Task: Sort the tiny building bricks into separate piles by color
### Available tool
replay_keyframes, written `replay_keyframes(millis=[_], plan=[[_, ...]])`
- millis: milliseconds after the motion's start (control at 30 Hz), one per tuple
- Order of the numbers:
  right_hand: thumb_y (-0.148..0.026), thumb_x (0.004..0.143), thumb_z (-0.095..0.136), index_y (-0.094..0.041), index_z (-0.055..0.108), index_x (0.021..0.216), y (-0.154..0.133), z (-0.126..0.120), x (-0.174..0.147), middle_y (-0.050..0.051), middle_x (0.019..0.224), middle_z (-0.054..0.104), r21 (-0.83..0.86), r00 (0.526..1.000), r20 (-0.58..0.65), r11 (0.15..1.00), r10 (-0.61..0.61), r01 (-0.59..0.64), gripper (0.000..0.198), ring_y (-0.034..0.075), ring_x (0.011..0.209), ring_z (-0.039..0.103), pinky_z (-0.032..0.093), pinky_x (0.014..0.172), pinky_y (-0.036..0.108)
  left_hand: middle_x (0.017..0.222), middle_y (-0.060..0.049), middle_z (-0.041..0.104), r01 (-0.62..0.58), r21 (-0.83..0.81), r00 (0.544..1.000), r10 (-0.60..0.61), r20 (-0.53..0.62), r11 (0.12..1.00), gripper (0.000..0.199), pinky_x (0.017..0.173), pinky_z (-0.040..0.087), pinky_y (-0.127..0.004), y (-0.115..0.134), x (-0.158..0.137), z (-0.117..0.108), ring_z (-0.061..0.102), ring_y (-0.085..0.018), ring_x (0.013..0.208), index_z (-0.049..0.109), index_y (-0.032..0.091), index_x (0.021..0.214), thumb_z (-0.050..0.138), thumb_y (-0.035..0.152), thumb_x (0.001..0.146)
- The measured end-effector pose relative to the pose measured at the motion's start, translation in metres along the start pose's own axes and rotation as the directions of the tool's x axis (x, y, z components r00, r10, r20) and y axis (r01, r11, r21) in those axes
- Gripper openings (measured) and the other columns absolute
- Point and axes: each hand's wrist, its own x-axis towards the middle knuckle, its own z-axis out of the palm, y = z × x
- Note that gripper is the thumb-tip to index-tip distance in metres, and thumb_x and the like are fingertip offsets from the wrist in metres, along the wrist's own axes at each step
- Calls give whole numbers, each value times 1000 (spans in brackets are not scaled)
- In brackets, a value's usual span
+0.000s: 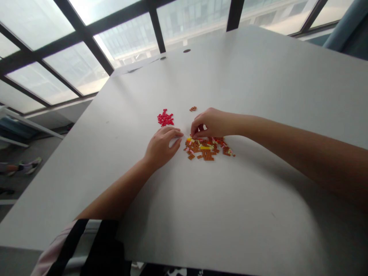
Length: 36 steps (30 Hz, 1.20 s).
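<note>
A pile of small building bricks, mostly brown with some yellow, pink, orange and cream ones, lies spread on the white table. Over the pile's back left edge, my right hand has thumb and fingertips pinched together; whatever is between them is too small to make out. My left hand rests on the table just left of the pile, fingers curved and thumb apart, with nothing visible in it. Behind it sits a heap of red bricks. A few brown bricks lie separately behind my right hand.
Large windows with dark frames stand beyond the far edge of the table. Two dark round holes, one of them a grommet, are near that edge. At the far left, a person's shoe shows on the floor.
</note>
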Motion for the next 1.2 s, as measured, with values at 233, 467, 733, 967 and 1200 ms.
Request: replay_keyframes(millis=[233,467,733,967,1200], plan=[[-22,83,68,-30,83,85,15,-8,-5,-3,80,79,-49,1000,-20,999,11,-12,17,16,74,69,53,74,29,112,-8,78,-14,-6,1000,14,1,1000,12,103,57,-41,-1,0,0,72,-22,110,73,21,101,63,17,95],[-23,82,67,-29,83,87,15,-6,-5,-1,84,80,-48,1000,1,999,-19,19,18,16,73,69,54,72,29,112,-9,77,-7,-16,1000,8,10,1000,12,103,57,-43,-1,1,0,72,-23,111,72,21,101,63,17,95],[-20,80,69,-27,82,91,15,-6,-5,0,82,80,-44,998,-10,998,55,-55,17,17,75,72,56,74,30,111,-9,78,-11,4,1000,11,-8,1000,11,102,57,-42,-2,0,1,72,-23,108,72,20,101,63,17,95],[-23,79,70,-28,82,82,19,-4,-4,-3,78,79,-48,998,-21,997,56,-57,14,15,72,70,54,72,28,113,-8,77,-7,15,1000,7,10,1000,12,103,56,-41,-2,1,1,71,-22,111,72,21,102,63,17,95],[-20,77,68,-27,80,80,17,-4,-5,-2,80,79,-84,996,-33,993,84,-87,14,16,72,70,54,72,28,112,-9,77,-19,20,1000,19,4,1000,12,102,57,-41,-3,1,2,72,-23,109,72,20,102,63,17,95]])
